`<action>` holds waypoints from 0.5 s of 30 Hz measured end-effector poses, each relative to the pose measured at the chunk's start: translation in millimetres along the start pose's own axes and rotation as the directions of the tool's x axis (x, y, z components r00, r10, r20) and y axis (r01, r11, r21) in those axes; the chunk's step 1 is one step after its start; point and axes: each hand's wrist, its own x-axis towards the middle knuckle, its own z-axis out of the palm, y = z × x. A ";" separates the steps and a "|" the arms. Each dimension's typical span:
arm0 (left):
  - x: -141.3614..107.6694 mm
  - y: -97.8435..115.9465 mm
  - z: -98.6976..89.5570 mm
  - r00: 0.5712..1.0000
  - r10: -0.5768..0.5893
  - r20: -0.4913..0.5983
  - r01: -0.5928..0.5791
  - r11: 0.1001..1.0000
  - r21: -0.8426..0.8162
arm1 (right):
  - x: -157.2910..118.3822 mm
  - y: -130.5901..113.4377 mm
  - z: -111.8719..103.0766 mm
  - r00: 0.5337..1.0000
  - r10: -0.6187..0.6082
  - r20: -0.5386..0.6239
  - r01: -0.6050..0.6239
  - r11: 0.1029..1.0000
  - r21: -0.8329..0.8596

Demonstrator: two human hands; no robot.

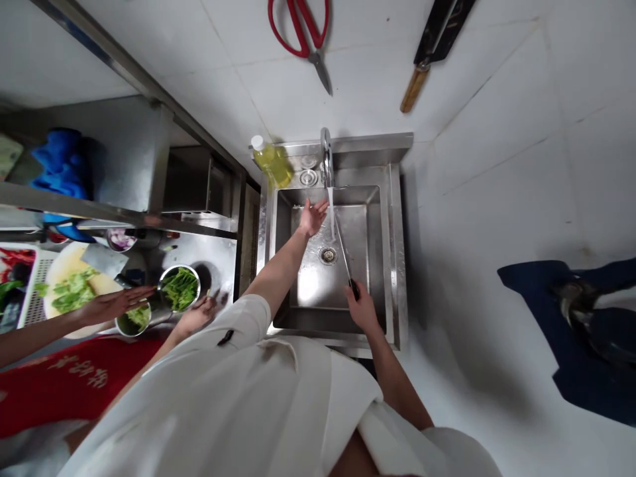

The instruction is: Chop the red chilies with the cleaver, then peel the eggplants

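Observation:
Over the steel sink [308, 317], my right hand [362, 309] grips the black handle of a long, thin-bladed knife [344, 250]. The blade points away from me, its far end close to the water stream [331, 215] that runs from the chrome faucet [325, 156]. My left hand [313, 218] reaches in from the left, palm turned up and fingers stretched out, holding nothing. Its fingertips are beside the stream; whether they touch it I cannot tell. The drain [328, 256] lies below the blade.
A bottle of yellow liquid [274, 164] stands on the sink's back left corner. Red-handled scissors [315, 56] and a wooden-handled tool [415, 87] hang on the wall. At left, a co-worker's hands [112, 308] are near metal pots of chopped greens [179, 289] and a cleaver [105, 260].

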 end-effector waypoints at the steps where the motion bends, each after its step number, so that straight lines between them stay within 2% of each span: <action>1: 1.5 2.5 2.4 0.999 -0.037 0.021 0.039 0.996 -0.083 | -6.9 2.5 0.0 0.999 -0.026 -0.030 0.025 0.998 -0.057; 5: 8.0 10.1 31.2 0.999 -0.024 -0.025 0.018 0.980 -0.196 | -27.6 2.3 7.2 1.000 -0.023 -0.009 0.022 0.989 -0.146; 9: 8.9 9.7 58.9 0.997 0.027 -0.073 -0.045 0.965 -0.257 | -30.7 -4.9 11.8 0.999 0.022 0.034 -0.015 0.979 -0.203; 12: 3.8 7.9 66.8 0.999 0.042 -0.031 -0.049 0.964 -0.261 | -21.4 -8.1 8.8 0.998 0.038 0.041 -0.030 0.985 -0.170; 15: -1.1 9.0 65.9 1.000 0.018 -0.003 -0.018 0.966 -0.257 | -9.8 -9.6 8.3 0.995 0.078 0.070 -0.072 0.993 -0.094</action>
